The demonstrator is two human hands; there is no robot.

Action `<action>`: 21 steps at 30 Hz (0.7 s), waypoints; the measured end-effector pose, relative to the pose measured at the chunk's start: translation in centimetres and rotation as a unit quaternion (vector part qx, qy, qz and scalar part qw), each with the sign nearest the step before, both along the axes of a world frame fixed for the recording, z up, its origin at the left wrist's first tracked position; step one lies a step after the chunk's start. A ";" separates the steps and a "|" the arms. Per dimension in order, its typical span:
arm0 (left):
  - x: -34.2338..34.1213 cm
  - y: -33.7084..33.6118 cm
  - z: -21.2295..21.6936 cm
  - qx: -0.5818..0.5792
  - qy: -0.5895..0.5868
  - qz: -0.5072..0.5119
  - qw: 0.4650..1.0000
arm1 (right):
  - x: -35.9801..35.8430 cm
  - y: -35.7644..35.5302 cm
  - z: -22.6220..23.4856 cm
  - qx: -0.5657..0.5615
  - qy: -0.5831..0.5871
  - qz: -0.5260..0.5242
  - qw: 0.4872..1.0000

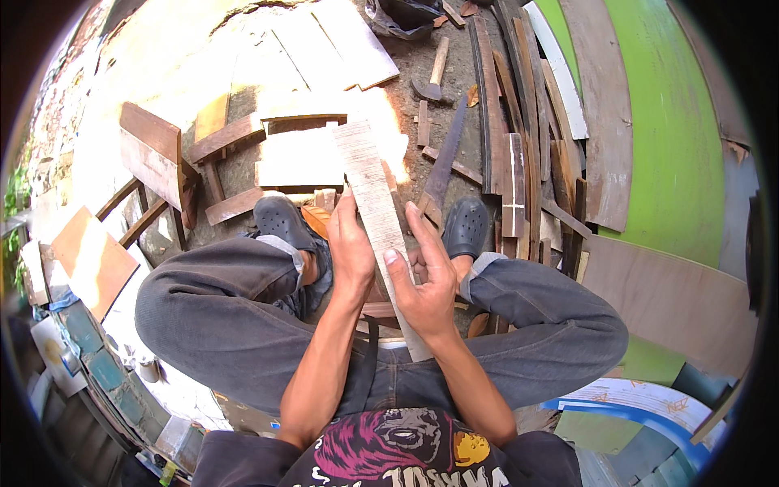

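I sit with knees spread, grey trousers, dark clogs (280, 217) on the ground. Both hands are on a long pale plank (375, 195) that runs from my lap up and away over the ground between my feet. Left hand (350, 247) is closed round its left edge, fingers wrapped up along the side. Right hand (426, 280) clamps the right edge, thumb laid on the top face, fingers spread behind. The hands sit just beside each other, plank between them, not touching one another as far as I can tell. The plank's far end is in bright sun, over a low wooden frame (276, 154) lying on the ground.

A handsaw (442, 166) lies on the ground just right of the plank, blade pointing away, handle near my right foot. A hammer (434, 77) lies further out. A stack of dark slats and boards (519, 154) lies at right beside a green wall (682, 162). A plywood sheet (673, 296) lies by my right knee. A brown board (89, 260) lies at left, a wooden stool piece (154, 158) near it
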State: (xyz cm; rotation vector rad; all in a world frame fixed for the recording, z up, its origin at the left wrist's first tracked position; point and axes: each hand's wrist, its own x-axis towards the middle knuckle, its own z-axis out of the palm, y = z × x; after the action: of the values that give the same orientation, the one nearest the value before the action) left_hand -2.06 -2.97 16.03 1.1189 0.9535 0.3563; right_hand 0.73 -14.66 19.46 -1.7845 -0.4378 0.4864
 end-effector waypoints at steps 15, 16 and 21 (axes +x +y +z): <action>1.9 0.6 0.2 -0.047 -0.015 0.024 0.998 | 0.8 1.2 -2.2 -0.002 0.030 -0.008 1.000; 2.1 0.6 0.1 -0.045 -0.014 0.025 0.999 | 0.9 1.2 -2.2 0.001 0.032 -0.012 0.999; 2.9 0.7 0.1 -0.027 -0.009 0.017 0.999 | 1.5 1.5 -2.5 0.005 0.020 -0.019 1.000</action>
State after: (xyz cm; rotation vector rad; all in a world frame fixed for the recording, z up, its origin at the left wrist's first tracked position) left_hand 0.80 -2.22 16.15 1.0497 0.9631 0.3659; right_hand 2.20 -13.14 16.99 -1.7673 -0.3773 0.4921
